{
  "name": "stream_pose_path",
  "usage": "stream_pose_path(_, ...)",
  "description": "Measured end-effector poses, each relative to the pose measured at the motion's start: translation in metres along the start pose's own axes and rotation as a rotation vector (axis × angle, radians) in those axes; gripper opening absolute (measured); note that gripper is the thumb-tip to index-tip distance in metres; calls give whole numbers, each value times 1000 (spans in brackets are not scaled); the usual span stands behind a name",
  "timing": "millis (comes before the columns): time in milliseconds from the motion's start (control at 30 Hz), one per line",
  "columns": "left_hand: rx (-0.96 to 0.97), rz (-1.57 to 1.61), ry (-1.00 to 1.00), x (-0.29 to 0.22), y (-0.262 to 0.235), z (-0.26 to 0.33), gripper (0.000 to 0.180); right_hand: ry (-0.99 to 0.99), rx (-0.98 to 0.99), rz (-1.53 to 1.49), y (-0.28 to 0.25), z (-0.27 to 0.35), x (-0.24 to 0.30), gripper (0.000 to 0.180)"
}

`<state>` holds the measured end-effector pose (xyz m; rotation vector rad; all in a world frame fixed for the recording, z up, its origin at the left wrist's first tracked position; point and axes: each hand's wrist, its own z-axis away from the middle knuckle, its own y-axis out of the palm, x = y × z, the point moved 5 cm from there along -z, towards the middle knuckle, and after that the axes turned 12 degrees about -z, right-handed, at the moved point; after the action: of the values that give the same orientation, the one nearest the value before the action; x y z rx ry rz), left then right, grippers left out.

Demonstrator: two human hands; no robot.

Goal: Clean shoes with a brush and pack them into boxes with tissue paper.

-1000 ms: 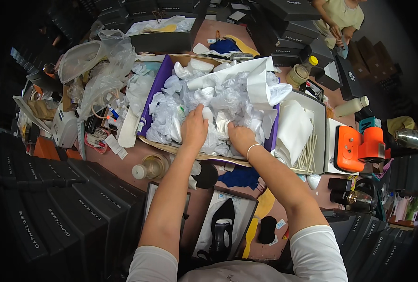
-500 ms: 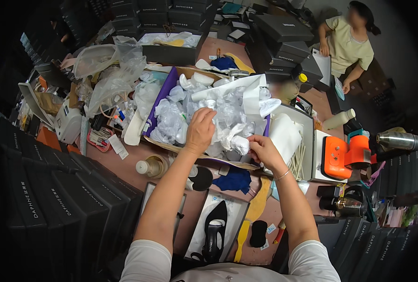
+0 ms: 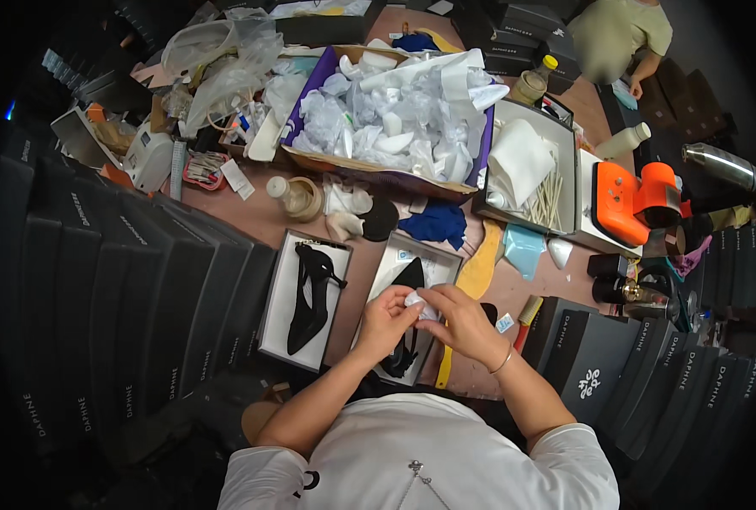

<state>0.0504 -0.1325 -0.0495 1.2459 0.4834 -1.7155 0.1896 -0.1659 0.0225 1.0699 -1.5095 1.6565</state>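
Note:
My left hand (image 3: pixel 385 321) and my right hand (image 3: pixel 467 321) meet near the table's front edge, fingers closed from both sides on a crumpled white paper wad (image 3: pixel 420 306). Directly beneath them is an open shoebox (image 3: pixel 440 265) holding a black pointed shoe (image 3: pixel 410 274), partly hidden by the hands. To its left, another open box (image 3: pixel 269 327) contains a black heeled shoe (image 3: pixel 310 297). Beyond, a purple-sided carton (image 3: pixel 382 178) is heaped with white paper and clear plastic wads (image 3: pixel 395 110).
Black shoeboxes (image 3: pixel 140 280) are stacked at the left, with more boxes (image 3: pixel 599 348) at the right. Past the blue cloth (image 3: pixel 436 223) stands a tray (image 3: pixel 527 219) of thin sticks. An orange device (image 3: pixel 620 204) and bottle (image 3: pixel 625 140) are farther right. Another person (image 3: pixel 650 34) stands at the far right.
Both hands have come back from the carton to above the shoebox, bringing a white wad. The view has tilted down, and the left-hand box's shoe now shows fully.

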Motion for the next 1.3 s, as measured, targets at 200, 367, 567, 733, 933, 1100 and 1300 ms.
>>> stream_pose_path(200, -246, -614, -37, 70, -34, 67, 58, 331, -261, -385, 32, 84, -48, 37)
stream_pose_path(367, -96, -610, -175, 140, -40, 16, 59, 6, -276, -204, 56, 25, -52, 36)
stream_pose_path(567, -140, -453, -251, 102, -23, 30, 37, -39, -136, 361, 88, 6, -87, 24)
stream_pose_path(733, -185, -383, -101, 101, -20, 48, 41, 67, -372, 205, 61, 3, -60, 62)
stream_pose_path(933, -124, -451, 60, 66, 19, 90, 43, 132, -310, -99, 35, 21, -55, 99)
stream_pose_path(1100, 8, -78, -35, 46, 29, 95, 33, 155, -421, -106, 37, 23, -51, 80)
stream_pose_path(1300, 366, 604, -458, 73, 36, 90, 51, 45, -302, -183, 45, 51, -19, 76)
